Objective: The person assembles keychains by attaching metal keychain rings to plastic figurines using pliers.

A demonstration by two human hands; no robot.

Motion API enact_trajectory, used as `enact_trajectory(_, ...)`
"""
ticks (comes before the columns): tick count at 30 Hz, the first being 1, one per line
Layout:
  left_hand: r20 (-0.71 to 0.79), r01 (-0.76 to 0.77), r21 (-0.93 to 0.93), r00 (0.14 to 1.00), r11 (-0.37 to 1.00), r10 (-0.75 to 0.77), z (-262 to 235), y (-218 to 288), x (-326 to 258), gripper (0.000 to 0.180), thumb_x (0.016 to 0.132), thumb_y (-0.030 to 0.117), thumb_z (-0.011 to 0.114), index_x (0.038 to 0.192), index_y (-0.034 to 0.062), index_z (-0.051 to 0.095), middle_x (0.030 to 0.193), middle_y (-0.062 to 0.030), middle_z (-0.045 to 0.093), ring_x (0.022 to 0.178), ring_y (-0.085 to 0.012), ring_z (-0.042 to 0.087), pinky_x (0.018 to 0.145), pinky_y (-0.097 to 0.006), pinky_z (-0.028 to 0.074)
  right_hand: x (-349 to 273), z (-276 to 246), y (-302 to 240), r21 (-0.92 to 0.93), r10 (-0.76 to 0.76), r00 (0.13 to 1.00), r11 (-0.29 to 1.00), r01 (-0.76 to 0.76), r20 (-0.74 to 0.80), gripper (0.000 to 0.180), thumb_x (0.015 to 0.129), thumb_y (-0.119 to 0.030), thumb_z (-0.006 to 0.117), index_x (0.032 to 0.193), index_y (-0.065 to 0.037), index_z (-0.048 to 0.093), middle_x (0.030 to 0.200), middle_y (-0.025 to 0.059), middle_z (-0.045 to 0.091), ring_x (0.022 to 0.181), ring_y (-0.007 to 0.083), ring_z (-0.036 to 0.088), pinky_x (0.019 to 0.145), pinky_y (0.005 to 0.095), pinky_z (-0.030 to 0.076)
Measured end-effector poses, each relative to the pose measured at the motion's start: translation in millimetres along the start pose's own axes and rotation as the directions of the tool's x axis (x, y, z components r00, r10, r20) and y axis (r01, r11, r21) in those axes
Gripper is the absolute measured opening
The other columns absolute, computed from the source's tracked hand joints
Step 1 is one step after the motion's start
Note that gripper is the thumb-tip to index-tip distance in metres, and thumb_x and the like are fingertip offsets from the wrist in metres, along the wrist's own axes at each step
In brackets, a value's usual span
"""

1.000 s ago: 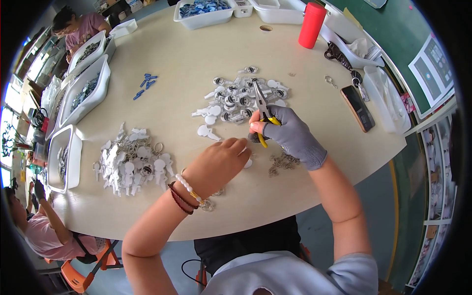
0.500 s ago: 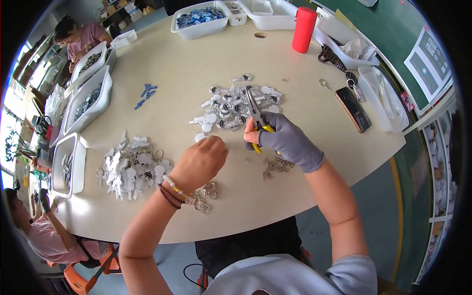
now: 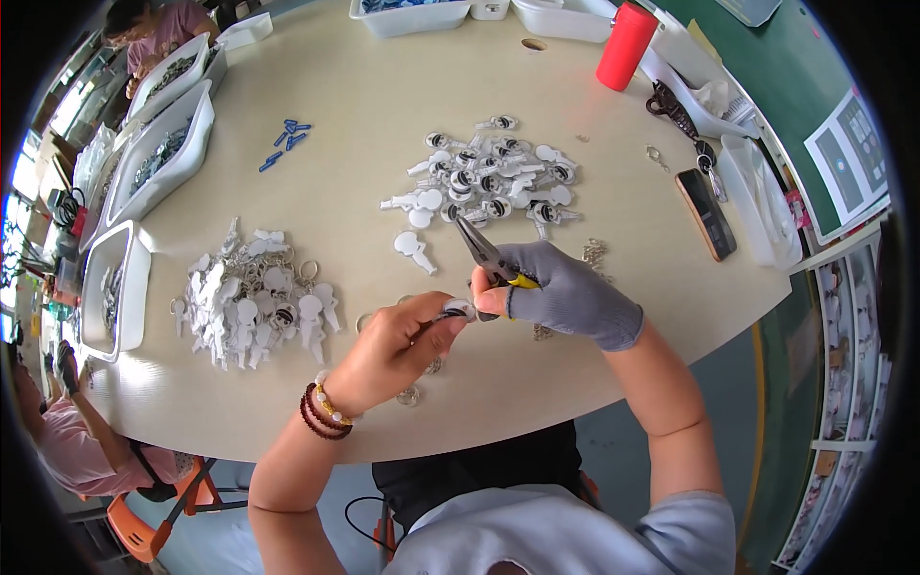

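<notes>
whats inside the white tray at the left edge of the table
The white tray holds a small scatter of dark and pale pieces on its floor, too small to identify. Its near wall hides part of the bottom.

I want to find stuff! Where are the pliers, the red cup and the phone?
pliers (image 3: 482, 251), head view, on the metal jaws.
red cup (image 3: 627, 46), head view, on its side.
phone (image 3: 705, 213), head view, on its dark screen.

Single head-worn fisheye view, looking steeply down, close over round table (image 3: 383, 86), edges bending
</notes>
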State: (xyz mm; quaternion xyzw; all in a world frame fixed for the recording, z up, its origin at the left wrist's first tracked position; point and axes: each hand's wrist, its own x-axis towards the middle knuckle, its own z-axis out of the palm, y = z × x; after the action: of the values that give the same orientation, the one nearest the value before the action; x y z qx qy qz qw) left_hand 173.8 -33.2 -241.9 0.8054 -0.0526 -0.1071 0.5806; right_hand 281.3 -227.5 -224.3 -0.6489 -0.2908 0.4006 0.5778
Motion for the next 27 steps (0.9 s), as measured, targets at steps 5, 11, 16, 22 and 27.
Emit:
enact_trajectory(5, 0.039, -0.338, 0.243, 0.940, 0.909, 0.340, -6.6, -5.8, 2.9, 0.016, 0.087, 0.007, 0.060, 0.101, 0.0005, 0.058, 0.074, -0.0092, 0.059, 0.061, -0.0202, 0.057, 0.059, -0.031, 0.046, -1.5, 2.1, -1.1, -0.108, 0.083, 0.994, 0.991, -0.076, 0.066, 0.014, 0.086, -0.017, 0.061, 0.083, -0.004, 0.057, 0.072, -0.0033, 0.053, 0.068, 0.0041, 0.045, 0.062, 0.0211, 0.038)
enact_trajectory(11, -0.114, -0.326, 0.691, 0.832, 0.645, 0.542, 9.9, 0.3, -3.5, 0.026, 0.078, 0.001, 0.064, 0.104, 0.0007, 0.060, 0.082, -0.0072, 0.058, 0.061, -0.0205, 0.059, 0.053, -0.031, 0.049, 1.9, 26.8, 8.5, 0.096, 0.046, 0.992, 0.995, -0.034, -0.116, 0.010, 0.089, -0.016, 0.058, 0.088, -0.006, 0.056, 0.075, -0.0031, 0.051, 0.070, 0.0040, 0.044, 0.064, 0.0210, 0.038)
enact_trajectory(16, -0.254, -0.303, 0.674, 0.762, 0.674, 0.596, 11.5, 7.4, -2.9, 0.024, 0.079, -0.001, 0.063, 0.103, -0.0007, 0.060, 0.079, -0.0092, 0.057, 0.061, -0.0213, 0.059, 0.052, -0.032, 0.049, 1.1, 59.9, 25.8, 0.378, -0.054, 0.937, 0.906, 0.191, -0.345, 0.010, 0.091, -0.014, 0.059, 0.095, -0.007, 0.052, 0.079, -0.0030, 0.051, 0.073, 0.0037, 0.044, 0.066, 0.0206, 0.039)
enact_trajectory(22, -0.595, -0.220, 0.041, 0.778, 0.975, 0.201, -13.5, 4.1, -8.0, 0.019, 0.095, 0.012, 0.051, 0.106, -0.0019, 0.057, 0.073, -0.0030, 0.053, 0.054, -0.0080, 0.043, 0.050, -0.020, 0.035, 5.5, 53.5, 28.4, -0.409, -0.315, 0.947, 0.874, 0.264, -0.061, 0.019, 0.083, -0.014, 0.067, 0.095, -0.006, 0.055, 0.082, 0.0033, 0.053, 0.075, 0.0150, 0.053, 0.068, 0.0299, 0.044)
enact_trajectory(27, -0.588, -0.296, -0.358, 0.808, 0.886, 0.032, -26.6, -2.7, -7.0, 0.026, 0.099, 0.021, 0.048, 0.108, -0.0020, 0.056, 0.072, 0.0024, 0.050, 0.048, 0.0011, 0.028, 0.041, -0.016, 0.024, 9.6, 66.1, 25.4, -0.889, -0.374, 0.905, 0.316, 0.332, 0.204, 0.024, 0.074, -0.016, 0.069, 0.089, -0.007, 0.054, 0.084, 0.0093, 0.052, 0.080, 0.0291, 0.055, 0.070, 0.0415, 0.045)
